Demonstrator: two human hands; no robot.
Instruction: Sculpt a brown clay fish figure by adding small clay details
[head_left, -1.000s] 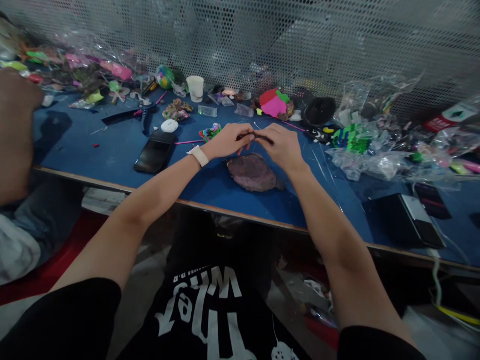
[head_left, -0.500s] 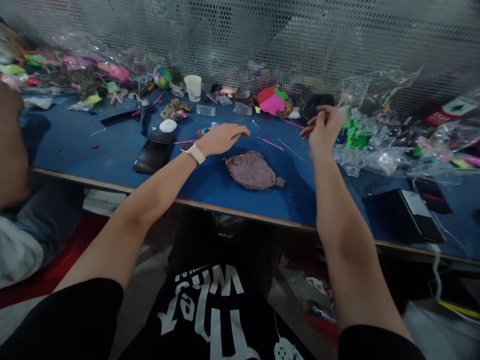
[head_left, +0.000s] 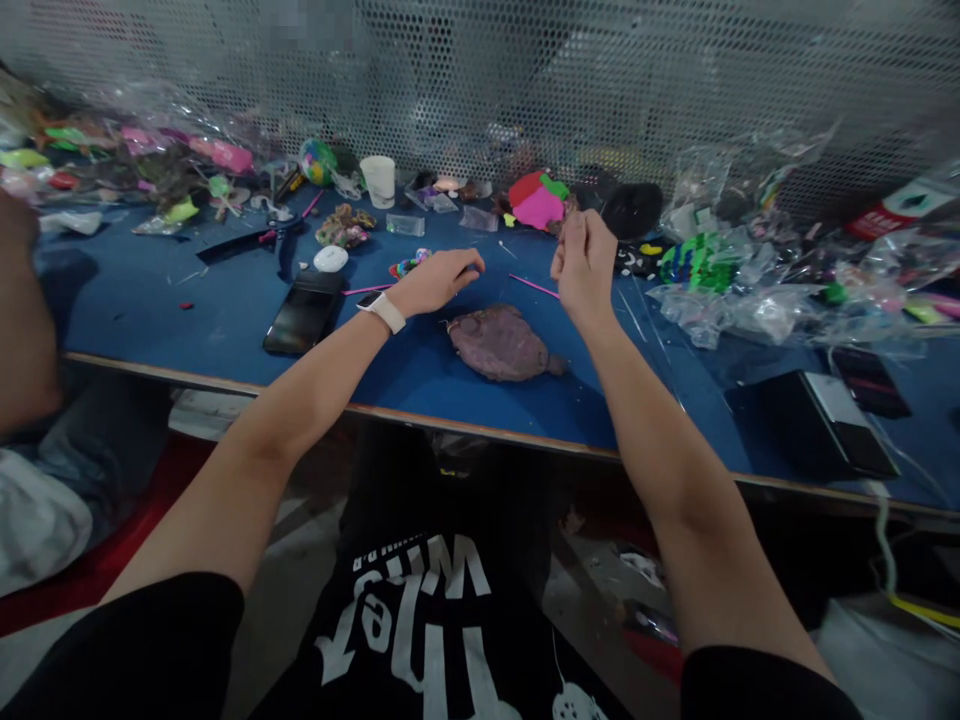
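A flat, purplish-brown turtle-like clay piece (head_left: 499, 343) lies on the blue table, with a small stub at its right end. My left hand (head_left: 439, 282), with a white-strapped watch at the wrist, hovers just above and left of it. Its fingers are loosely bent and hold nothing that I can see. My right hand (head_left: 586, 265) is above and right of the clay piece, fingers closed in a pinch. Whatever it may hold is hidden. A thin pink stick (head_left: 533, 286) lies between the hands. Under my left hand's far side sits a small multicoloured beaded piece (head_left: 409, 264).
A black phone (head_left: 304, 312), a white oval case (head_left: 330, 259) and a paper cup (head_left: 379, 182) stand to the left. Behind lie a pink, red and green clay lump (head_left: 538, 203) and a black round object (head_left: 634, 210). Plastic bags (head_left: 772, 310) crowd the right. Another person's arm (head_left: 26, 310) rests at far left.
My right hand has moved left from beside the black round object, and its fingers have closed into a pinch. My left hand has barely moved; the clay piece stays put.
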